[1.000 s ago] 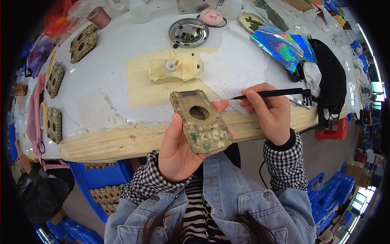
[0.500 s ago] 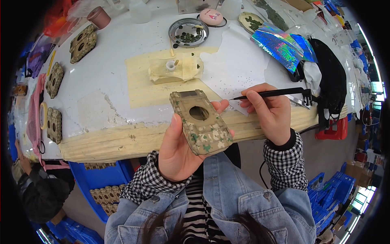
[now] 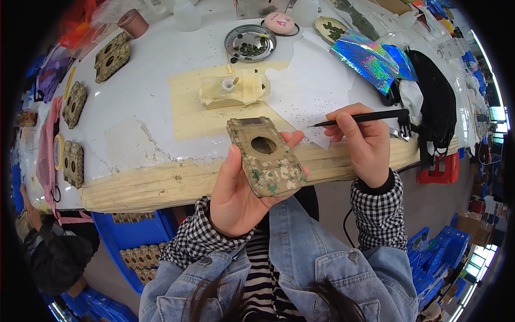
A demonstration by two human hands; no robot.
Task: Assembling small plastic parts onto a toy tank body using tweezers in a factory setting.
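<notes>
My left hand (image 3: pixel 229 206) cradles a camouflage-painted model tank hull (image 3: pixel 273 169) above the table's near edge. A round hole is in the hull's upper face, and the part facing me has green and pale blotches. To its right, my right hand (image 3: pixel 367 147) pinches black tweezers (image 3: pixel 375 116) like a pen. Their thin tip points left, apart from the hull, over a white sheet of paper (image 3: pixel 308 80) with scattered tiny specks. Nothing shows clearly in the tip. Beyond the hull stands a tape-wrapped block (image 3: pixel 217 97) carrying a small white cup (image 3: pixel 228 86).
A round dish (image 3: pixel 228 49) with dark green bits stands farther back. Several similar hulls (image 3: pixel 75 104) lie along the left side; more fill a blue crate (image 3: pixel 113 244) below the table. Iridescent bubble wrap (image 3: pixel 370 61) and a black bag (image 3: pixel 437 102) lie right. Another person (image 3: pixel 61 252) is at far left.
My right hand with the tweezers has shifted slightly right and up, drawing the tip away from the hull. The hull in my left hand has risen and tilted a little.
</notes>
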